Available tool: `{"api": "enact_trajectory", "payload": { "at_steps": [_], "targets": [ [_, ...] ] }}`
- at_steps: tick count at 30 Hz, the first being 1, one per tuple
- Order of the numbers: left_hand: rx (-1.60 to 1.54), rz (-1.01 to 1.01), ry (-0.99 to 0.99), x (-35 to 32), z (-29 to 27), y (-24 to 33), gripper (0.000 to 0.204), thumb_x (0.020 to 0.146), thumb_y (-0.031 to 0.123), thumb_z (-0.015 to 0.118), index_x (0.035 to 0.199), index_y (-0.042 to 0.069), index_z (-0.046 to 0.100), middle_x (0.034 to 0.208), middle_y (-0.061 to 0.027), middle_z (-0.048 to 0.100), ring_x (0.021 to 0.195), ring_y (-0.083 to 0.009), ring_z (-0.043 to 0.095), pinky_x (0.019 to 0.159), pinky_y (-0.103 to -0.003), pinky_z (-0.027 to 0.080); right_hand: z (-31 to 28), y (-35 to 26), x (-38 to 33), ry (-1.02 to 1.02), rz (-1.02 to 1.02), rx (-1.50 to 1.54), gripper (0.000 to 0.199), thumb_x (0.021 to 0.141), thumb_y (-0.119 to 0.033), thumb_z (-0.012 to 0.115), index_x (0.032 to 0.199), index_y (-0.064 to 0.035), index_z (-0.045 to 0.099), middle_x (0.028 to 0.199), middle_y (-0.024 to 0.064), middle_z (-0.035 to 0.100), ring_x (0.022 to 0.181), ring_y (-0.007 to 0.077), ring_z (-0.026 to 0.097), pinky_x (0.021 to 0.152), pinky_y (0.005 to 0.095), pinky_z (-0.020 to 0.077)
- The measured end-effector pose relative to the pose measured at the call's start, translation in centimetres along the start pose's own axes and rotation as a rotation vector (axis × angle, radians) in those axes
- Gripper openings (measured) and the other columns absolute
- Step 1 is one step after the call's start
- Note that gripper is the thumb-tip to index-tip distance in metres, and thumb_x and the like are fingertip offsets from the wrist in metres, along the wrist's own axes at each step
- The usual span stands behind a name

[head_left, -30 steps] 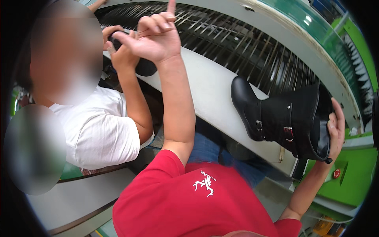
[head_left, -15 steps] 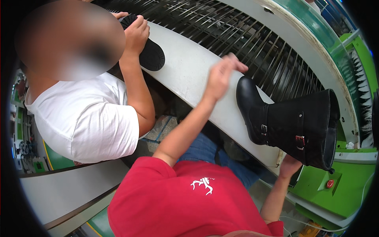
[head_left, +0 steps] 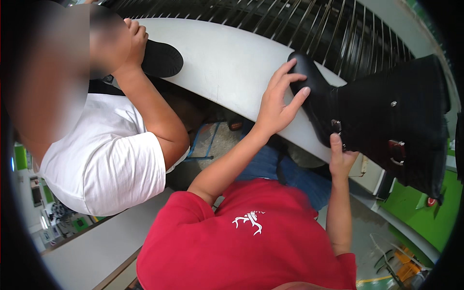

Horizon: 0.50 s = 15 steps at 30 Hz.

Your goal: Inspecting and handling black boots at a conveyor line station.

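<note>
A tall black boot (head_left: 382, 116) with buckled straps lies on its side at the right, its toe pointing up and left over a white ledge. My right hand (head_left: 342, 159) grips it at the heel and ankle, thumb on top near the lower buckle and the other fingers mostly hidden beneath. My left hand (head_left: 280, 101) is at the toe with fingers spread; the fingertips lie over the toe's edge and seem to touch the leather.
The white ledge (head_left: 217, 63) runs along a row of thin metal rods (head_left: 319, 24). At the left a co-worker in a white T-shirt (head_left: 111, 154) holds a black shoe, sole (head_left: 164, 59) showing. A green machine (head_left: 415, 208) with a red button stands at the right.
My left hand has come to the boot's toe from the air beside it. My right hand has shifted from under the shaft to the heel. The whole view has shifted a little.
</note>
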State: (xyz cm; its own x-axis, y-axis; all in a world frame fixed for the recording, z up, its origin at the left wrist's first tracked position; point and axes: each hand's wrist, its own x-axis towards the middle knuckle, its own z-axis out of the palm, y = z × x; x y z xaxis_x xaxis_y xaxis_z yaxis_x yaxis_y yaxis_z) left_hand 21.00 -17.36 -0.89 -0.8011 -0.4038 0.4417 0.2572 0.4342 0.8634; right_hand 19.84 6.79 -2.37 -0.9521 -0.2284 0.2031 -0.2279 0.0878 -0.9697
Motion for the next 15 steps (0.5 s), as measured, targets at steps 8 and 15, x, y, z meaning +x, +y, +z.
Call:
{"api": "enact_trajectory", "payload": {
  "at_steps": [8,15],
  "targets": [
    [0.131,0.109,-0.040,0.1,0.5,-0.5,0.041,0.097,0.024,0.078,0.134,0.007,0.072,0.162,-0.0233,0.051,0.147,-0.0388,0.053,0.119,-0.046,0.044,-0.9,1.9,0.8,0.063,-0.083,0.029,0.065,0.103,-0.038,0.077,0.149,0.0035,0.056,0.146,0.0105,0.063,0.132,0.0196,0.058,0.119,0.0361,0.0401],
    [0.095,0.068,-0.063,0.1,0.5,-0.4,0.044,0.095,0.023,0.080,0.134,0.005,0.072,0.163,-0.0261,0.050,0.153,-0.0455,0.045,0.123,-0.049,0.040,-0.4,2.1,0.8,0.140,-0.092,0.138,0.060,0.098,-0.037,0.084,0.138,0.0037,0.065,0.128,0.0087,0.071,0.119,0.0189,0.065,0.110,0.0342,0.0467]
  ]
}}
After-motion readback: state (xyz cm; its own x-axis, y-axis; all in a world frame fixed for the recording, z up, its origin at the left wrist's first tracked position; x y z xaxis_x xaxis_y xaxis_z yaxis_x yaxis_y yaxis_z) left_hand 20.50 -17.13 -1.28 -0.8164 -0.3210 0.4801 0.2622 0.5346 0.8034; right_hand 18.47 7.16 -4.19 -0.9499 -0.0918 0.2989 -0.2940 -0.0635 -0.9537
